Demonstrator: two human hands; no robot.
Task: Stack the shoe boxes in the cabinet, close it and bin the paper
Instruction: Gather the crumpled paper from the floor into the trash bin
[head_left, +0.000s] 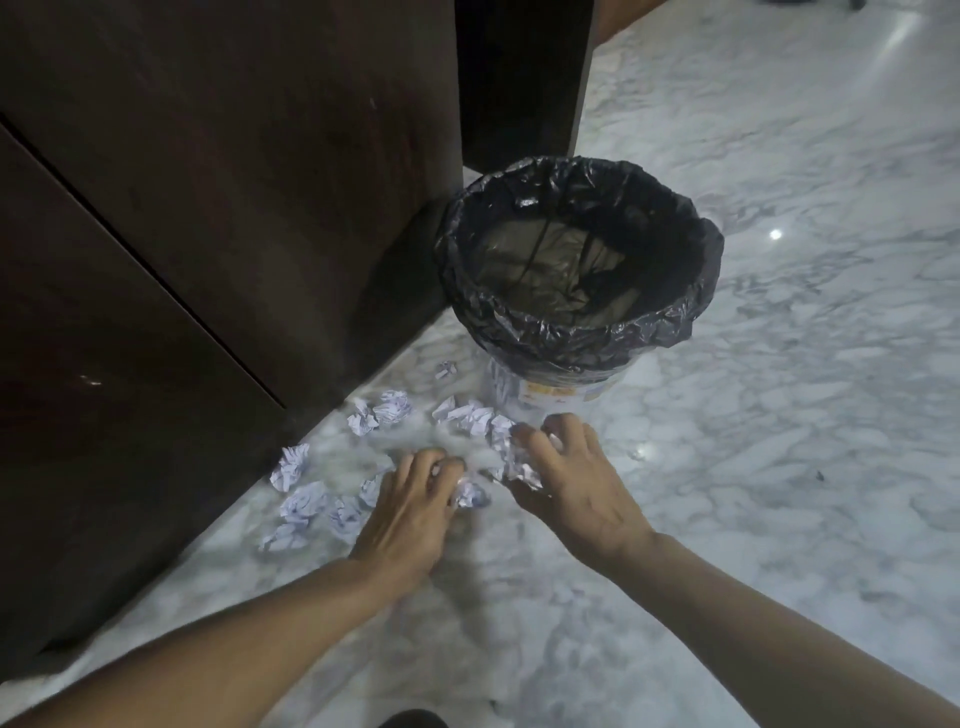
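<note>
My left hand (410, 506) and right hand (563, 480) each curl a grip round crumpled paper balls (470, 418) on the floor (779, 467), scooping many together because the bin (576, 260) waits just beside.

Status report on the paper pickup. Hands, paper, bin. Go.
Left hand and right hand both gripping crumpled paper on the floor. More scraps loose by the cabinet. Lined bin open, path unobstructed.

Both bare forearms are stretched in from the bottom corners toward mid-frame. The left hand (410, 512) is held palm down with fingers curled tight, and the right hand (574, 480) is spread wider, fingertips bent downward, just right of centre.
</note>
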